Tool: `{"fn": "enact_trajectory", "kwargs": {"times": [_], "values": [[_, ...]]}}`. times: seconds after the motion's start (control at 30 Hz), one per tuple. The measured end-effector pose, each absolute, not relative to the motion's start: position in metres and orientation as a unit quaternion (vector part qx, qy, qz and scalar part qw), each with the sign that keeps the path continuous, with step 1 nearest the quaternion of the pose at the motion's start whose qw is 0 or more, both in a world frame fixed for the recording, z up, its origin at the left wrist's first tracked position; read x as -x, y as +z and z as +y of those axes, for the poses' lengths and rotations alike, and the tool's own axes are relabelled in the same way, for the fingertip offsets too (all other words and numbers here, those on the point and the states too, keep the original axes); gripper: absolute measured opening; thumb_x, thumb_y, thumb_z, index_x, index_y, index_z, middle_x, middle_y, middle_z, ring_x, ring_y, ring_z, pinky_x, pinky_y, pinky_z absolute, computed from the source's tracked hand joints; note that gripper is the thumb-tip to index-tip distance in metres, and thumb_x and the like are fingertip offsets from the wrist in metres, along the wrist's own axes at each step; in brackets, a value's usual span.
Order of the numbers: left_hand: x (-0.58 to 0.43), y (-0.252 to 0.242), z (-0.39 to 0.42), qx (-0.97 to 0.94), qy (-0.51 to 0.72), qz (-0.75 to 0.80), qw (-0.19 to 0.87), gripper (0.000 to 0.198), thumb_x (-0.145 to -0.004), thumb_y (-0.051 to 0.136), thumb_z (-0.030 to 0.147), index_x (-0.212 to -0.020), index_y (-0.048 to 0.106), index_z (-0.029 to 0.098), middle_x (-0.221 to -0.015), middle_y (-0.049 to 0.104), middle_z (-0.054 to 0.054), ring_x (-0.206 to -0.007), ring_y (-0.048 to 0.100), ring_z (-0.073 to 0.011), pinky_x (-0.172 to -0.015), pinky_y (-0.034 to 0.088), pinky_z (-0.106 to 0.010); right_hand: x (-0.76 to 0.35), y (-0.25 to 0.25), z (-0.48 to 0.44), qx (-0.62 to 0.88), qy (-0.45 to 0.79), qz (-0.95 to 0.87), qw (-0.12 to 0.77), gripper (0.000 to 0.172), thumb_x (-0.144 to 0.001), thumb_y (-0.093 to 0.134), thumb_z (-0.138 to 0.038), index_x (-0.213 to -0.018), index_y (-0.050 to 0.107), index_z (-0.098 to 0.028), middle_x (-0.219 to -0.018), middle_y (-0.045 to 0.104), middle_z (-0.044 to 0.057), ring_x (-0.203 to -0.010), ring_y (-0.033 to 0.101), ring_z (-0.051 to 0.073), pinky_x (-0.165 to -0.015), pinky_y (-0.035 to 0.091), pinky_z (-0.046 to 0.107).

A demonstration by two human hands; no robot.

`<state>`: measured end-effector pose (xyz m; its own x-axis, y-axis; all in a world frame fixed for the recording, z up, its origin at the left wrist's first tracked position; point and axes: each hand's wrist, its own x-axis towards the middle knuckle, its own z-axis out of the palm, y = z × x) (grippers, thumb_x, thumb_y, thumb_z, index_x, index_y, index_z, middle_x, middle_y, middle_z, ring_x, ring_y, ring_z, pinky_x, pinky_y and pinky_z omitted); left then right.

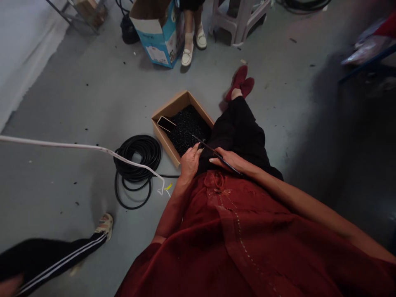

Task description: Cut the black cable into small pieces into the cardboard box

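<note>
I sit on the floor in a red top and black trousers. An open cardboard box (163, 136) full of small black pieces (185, 128) lies beside my left knee. My left hand (189, 161) rests at the box's near corner, fingers curled down; whether it holds anything is hidden. A thin black rod or wire (213, 153) runs over my lap, and my right hand (227, 160) is closed on it. A phone (166, 123) lies on the box's left rim.
A coil of black hose (137, 159) lies left of the box, with a white cord (77, 146) crossing above it. Another person's striped trouser leg (58, 255) is at lower left. A blue-and-white carton (161, 35), someone's white shoes (193, 45) and a plastic stool (238, 20) stand beyond.
</note>
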<state>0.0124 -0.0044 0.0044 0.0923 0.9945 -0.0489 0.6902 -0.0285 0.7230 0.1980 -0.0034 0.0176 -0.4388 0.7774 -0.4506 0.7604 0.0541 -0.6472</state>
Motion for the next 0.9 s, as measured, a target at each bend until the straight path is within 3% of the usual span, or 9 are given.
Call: {"fn": "enact_trajectory", "kwargs": {"times": [0.17,0.43,0.9], "values": [[-0.009,-0.009,-0.008,-0.654,0.256,0.637,0.319,0.035,-0.087,0.042,0.033,-0.117,0.056,0.021,-0.107,0.063,-0.006,-0.096,0.058,-0.0157,-0.087,0.042,-0.027,-0.195,0.009,-0.001,0.536,0.432,-0.725,-0.015,0.044,-0.086,0.032,-0.058,-0.102,0.048,-0.020,-0.088,0.064,0.009,-0.079,0.060,0.022,-0.062,0.037,0.024],[-0.002,-0.036,-0.008,-0.613,0.248,0.663,0.350,0.037,-0.087,0.041,0.032,-0.118,0.056,0.017,-0.113,0.062,-0.008,-0.097,0.058,-0.0166,-0.089,0.042,-0.028,-0.188,-0.007,0.008,0.544,0.413,-0.727,-0.067,0.053,-0.082,0.030,-0.065,-0.101,0.050,-0.020,-0.089,0.065,0.011,-0.083,0.062,0.025,-0.064,0.039,0.026],[0.001,-0.051,-0.009,-0.589,0.228,0.674,0.382,0.036,-0.087,0.041,0.032,-0.114,0.059,0.015,-0.103,0.066,-0.007,-0.092,0.061,-0.0171,-0.084,0.044,-0.027,-0.178,-0.012,0.012,0.554,0.382,-0.728,-0.130,0.056,-0.081,0.032,-0.064,-0.109,0.050,-0.018,-0.097,0.064,0.017,-0.089,0.061,0.030,-0.067,0.043,0.033]]}}
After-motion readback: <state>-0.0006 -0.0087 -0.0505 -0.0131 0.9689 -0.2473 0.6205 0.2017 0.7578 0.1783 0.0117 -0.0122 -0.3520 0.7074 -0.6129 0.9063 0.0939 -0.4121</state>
